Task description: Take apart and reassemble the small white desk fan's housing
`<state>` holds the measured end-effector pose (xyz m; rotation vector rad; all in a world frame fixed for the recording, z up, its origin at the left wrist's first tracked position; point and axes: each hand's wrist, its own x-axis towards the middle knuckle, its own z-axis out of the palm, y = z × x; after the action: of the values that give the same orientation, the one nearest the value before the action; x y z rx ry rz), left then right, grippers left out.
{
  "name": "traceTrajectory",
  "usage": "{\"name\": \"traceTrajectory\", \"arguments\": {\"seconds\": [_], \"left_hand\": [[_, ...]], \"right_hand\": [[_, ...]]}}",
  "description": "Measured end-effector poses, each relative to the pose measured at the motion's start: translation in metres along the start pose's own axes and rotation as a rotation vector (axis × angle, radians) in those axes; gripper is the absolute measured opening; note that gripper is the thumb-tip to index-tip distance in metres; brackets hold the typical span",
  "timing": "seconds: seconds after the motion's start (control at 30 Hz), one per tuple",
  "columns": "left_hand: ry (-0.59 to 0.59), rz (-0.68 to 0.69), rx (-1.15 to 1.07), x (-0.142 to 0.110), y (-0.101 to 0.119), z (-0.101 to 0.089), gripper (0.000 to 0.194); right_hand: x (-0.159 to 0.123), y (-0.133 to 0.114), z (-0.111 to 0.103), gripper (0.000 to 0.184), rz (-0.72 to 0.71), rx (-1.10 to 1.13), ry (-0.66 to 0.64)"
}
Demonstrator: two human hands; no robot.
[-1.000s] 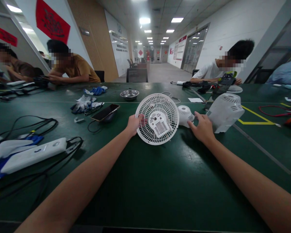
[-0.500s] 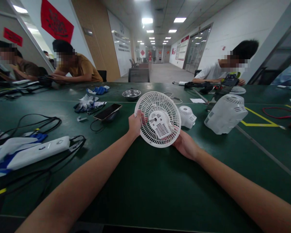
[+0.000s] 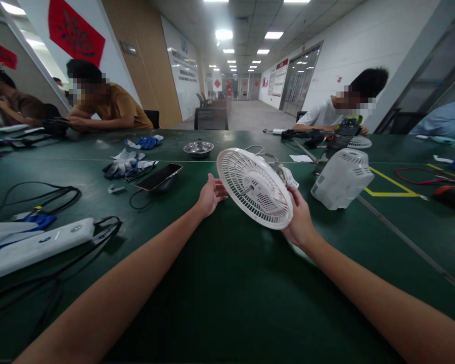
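Bowl of shiny metal (image 3: 198, 148), round and shallow, sits toward the far side of the green desk (image 3: 212, 298); whether anything lies in it is too small to tell. Nearer the wearer, a white fan grille (image 3: 267, 199) is held up above the desk, tilted, its ribbed bowl shape turned partly to the camera, with a vented motor cover at its centre and a thin metal shaft sticking out. The right hand (image 3: 299, 215) is closed around the lower right of its rim, thumb on top and fingers mostly hidden behind. The left hand (image 3: 209, 196) is open, holding nothing, fingers spread and pointing at the left rim; the fingertips are just beside it, and contact cannot be made out. Behind the grille, partly covered by it, is a smaller white vented part (image 3: 291, 178). Right of that, a larger white plastic housing (image 3: 342, 179) stands on the desk, well apart from the left hand. Over on the left are a smartphone (image 3: 159, 177) resting at a tilt on something dark, grey-and-white gloves (image 3: 123, 164) and a white power strip (image 3: 49, 245) with black cables beside it.
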<state>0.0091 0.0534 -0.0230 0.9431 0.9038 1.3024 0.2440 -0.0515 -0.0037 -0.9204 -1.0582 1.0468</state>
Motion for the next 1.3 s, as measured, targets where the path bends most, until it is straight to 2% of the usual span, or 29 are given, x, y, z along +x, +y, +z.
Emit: {"name": "traceTrajectory", "arguments": {"seconds": [0.1,0.2,0.3,0.37,0.53,0.7,0.8,0.97,1.07,1.13,1.3], "left_hand": [[-0.152,-0.163,0.027,0.004,0.007,-0.018,0.073],[-0.241,-0.211,-0.022,0.003,0.016,-0.027,0.074],[-0.33,-0.325,-0.035,0.0,0.023,-0.031,0.076],[-0.366,-0.399,-0.028,0.001,0.024,-0.032,0.067],[-0.302,-0.423,-0.025,0.007,0.016,-0.033,0.033],[-0.228,-0.285,0.08,0.008,0.008,-0.027,0.015],[-0.234,-0.233,0.136,0.008,0.006,-0.027,0.015],[-0.235,-0.17,0.183,0.009,0.005,-0.027,0.015],[-0.233,-0.154,0.194,0.008,0.005,-0.026,0.015],[-0.232,-0.156,0.197,0.008,0.005,-0.026,0.015],[-0.247,-0.143,0.219,0.011,0.001,-0.028,0.021]], "right_hand": [[-0.002,-0.011,-0.004,0.065,0.006,-0.056,0.038],[-0.007,-0.02,-0.005,0.075,-0.027,-0.162,0.043],[-0.012,-0.021,-0.005,0.083,-0.136,-0.274,-0.027],[-0.014,-0.017,-0.006,0.086,-0.214,-0.353,-0.1],[-0.013,-0.007,-0.009,0.085,-0.346,-0.514,-0.287],[-0.007,-0.007,-0.013,0.081,-0.392,-0.61,-0.345],[0.003,-0.009,-0.027,0.073,-0.41,-0.644,-0.293],[0.038,-0.001,-0.061,0.071,-0.554,-0.864,-0.072],[0.059,0.011,-0.077,0.082,-0.5,-1.017,0.03],[0.068,0.02,-0.083,0.087,-0.444,-1.092,0.03],[0.075,0.025,-0.088,0.085,-0.319,-1.138,0.027]]}}
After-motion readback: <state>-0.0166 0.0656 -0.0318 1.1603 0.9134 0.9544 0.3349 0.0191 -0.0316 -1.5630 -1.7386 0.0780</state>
